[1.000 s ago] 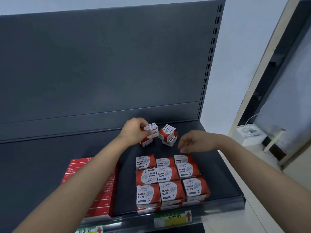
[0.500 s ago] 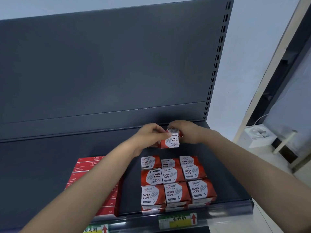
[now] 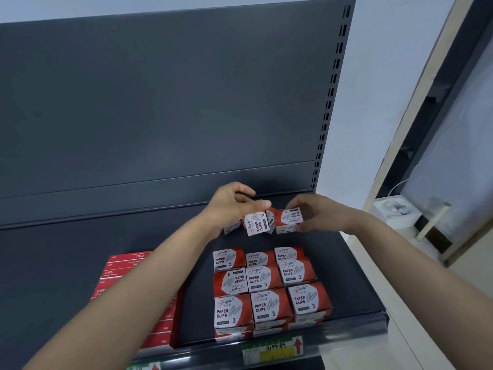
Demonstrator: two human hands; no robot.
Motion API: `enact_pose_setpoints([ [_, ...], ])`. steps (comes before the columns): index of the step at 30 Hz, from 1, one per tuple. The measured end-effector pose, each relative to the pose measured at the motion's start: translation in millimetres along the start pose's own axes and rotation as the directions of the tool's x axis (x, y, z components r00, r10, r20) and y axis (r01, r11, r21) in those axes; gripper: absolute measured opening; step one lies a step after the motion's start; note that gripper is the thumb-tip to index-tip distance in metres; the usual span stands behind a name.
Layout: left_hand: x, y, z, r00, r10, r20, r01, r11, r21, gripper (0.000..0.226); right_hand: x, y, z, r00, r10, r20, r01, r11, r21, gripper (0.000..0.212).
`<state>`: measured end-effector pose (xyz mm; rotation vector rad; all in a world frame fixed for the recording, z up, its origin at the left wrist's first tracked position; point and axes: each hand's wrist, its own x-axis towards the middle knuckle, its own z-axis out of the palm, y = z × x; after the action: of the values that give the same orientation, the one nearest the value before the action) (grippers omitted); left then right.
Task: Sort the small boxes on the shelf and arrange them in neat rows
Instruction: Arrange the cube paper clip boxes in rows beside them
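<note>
Small red-and-white paper clip boxes stand in three neat rows [image 3: 266, 284] near the front of the dark shelf [image 3: 341, 276], stacked two high at the front. Behind them, my left hand [image 3: 232, 204] grips one paper clip box [image 3: 256, 222] tilted on end, with another box [image 3: 231, 227] partly hidden under the palm. My right hand [image 3: 317, 212] holds a second paper clip box [image 3: 289, 217] by its right side, above a further box lying on the shelf. The two held boxes touch each other.
A block of flat red boxes [image 3: 128, 265] lies left of the rows, partly hidden by my left forearm. The shelf's back panel [image 3: 160, 102] rises behind. Price labels [image 3: 272, 352] sit on the front rail. A white wall and a doorway are on the right.
My hands, both on one box half a second ago, have drawn slightly apart. Each now holds its own box, side by side behind the rows.
</note>
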<state>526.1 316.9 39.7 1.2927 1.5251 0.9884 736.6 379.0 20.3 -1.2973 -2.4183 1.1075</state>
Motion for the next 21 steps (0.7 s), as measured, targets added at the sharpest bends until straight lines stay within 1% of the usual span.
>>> enact_pose_setpoints([
  [2, 1, 0, 5, 1.0, -0.03, -0.003, 0.03, 0.999, -0.038, 0.026, -10, 3, -1, 1.0, 0.015, -0.001, -0.015, 0.999, 0.045, 0.038],
  [4, 3, 1, 10, 0.999, -0.036, 0.036, 0.038, 0.998, -0.055, 0.018, -16, 6, -1, 0.999, 0.032, -0.007, -0.032, 0.997, 0.064, 0.038],
  [5, 4, 1, 11, 0.997, -0.036, 0.061, 0.038, 0.999, -0.036, 0.017, -19, 7, -2, 0.999, 0.043, -0.012, -0.043, 0.997, 0.07, 0.039],
  [7, 5, 3, 14, 0.992, -0.021, 0.121, 0.011, 0.996, 0.083, 0.017, -24, 10, -1, 0.997, 0.069, -0.032, -0.066, 0.994, 0.086, 0.039],
  [9, 7, 2, 16, 0.973, 0.009, 0.23, -0.078, 0.953, 0.292, 0.019, -29, 11, 1, 0.993, 0.089, -0.077, -0.083, 0.993, 0.086, 0.038],
  [11, 9, 1, 20, 0.928, 0.001, 0.373, -0.188, 0.865, 0.465, 0.023, -32, 9, 3, 0.986, 0.091, -0.14, -0.088, 0.996, 0.029, 0.039],
  [12, 11, 1, 21, 0.904, -0.019, 0.428, -0.23, 0.822, 0.522, 0.025, -33, 7, 5, 0.981, 0.088, -0.173, -0.092, 0.996, -0.018, 0.04],
  [14, 14, 0, 23, 0.869, -0.07, 0.49, -0.272, 0.759, 0.592, 0.027, -36, -3, 9, 0.968, 0.07, -0.243, -0.102, 0.987, -0.125, 0.042],
  [17, 17, -1, 26, 0.843, -0.14, 0.519, -0.257, 0.743, 0.618, 0.029, -38, -15, 22, 0.951, 0.032, -0.309, -0.112, 0.963, -0.246, 0.047],
  [19, 17, -2, 24, 0.84, -0.157, 0.519, -0.241, 0.749, 0.617, 0.037, -37, -20, 29, 0.956, 0.023, -0.291, -0.11, 0.952, -0.287, 0.047],
  [21, 16, -3, 19, 0.843, -0.156, 0.515, -0.245, 0.74, 0.626, 0.052, -36, -21, 32, 0.97, 0.026, -0.242, -0.094, 0.958, -0.27, 0.048],
])
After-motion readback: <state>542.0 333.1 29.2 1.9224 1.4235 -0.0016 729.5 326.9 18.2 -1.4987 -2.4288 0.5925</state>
